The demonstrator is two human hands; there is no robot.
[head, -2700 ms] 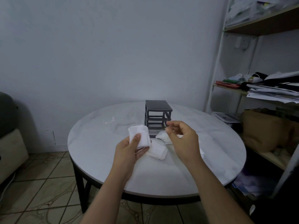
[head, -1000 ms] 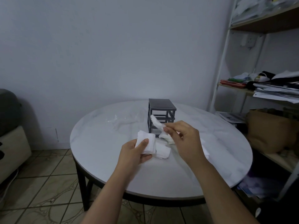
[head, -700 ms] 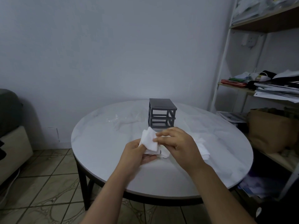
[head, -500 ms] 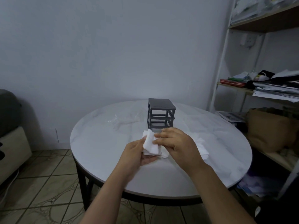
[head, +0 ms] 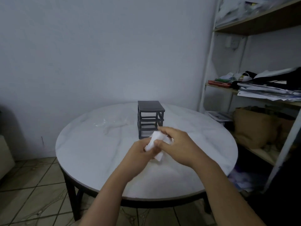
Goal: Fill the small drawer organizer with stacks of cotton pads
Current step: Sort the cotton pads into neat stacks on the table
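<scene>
Setting: Round white marble-look table (head: 97,152) against a plain pale wall, tiled floor below. I view it from a head camera, over two bare forearms.
Landmark: a small dark grey drawer organizer (head: 150,119) stands upright near the table's middle. Its front is an open frame of tiers, and I cannot tell whether any tier holds anything.
Cotton pads: a white stack of cotton pads (head: 154,139) is held just in front of the organizer, on my side of it.
Left hand: the left hand (head: 140,154) cups the stack from below and behind, fingers curled round it.
Right hand: the right hand (head: 177,144) comes in from the organizer's right, thumb and fingers pinching the stack's upper edge.
Loose pad: a white corner (head: 160,156) shows beneath both hands. I cannot tell whether it is held or lying on the table.
Left of the organizer: crinkled clear plastic (head: 107,124) lies flat.
Right of the organizer: a cluttered shelf unit (head: 244,88) stands well apart.
Step in hand: I judge the pads are being gathered and squared into one neat stack, not yet loaded.
Next move: it calls for keeping the soft stack pinched flat, lining it up level with an open tier and sliding it in without fanning the pads.
</scene>
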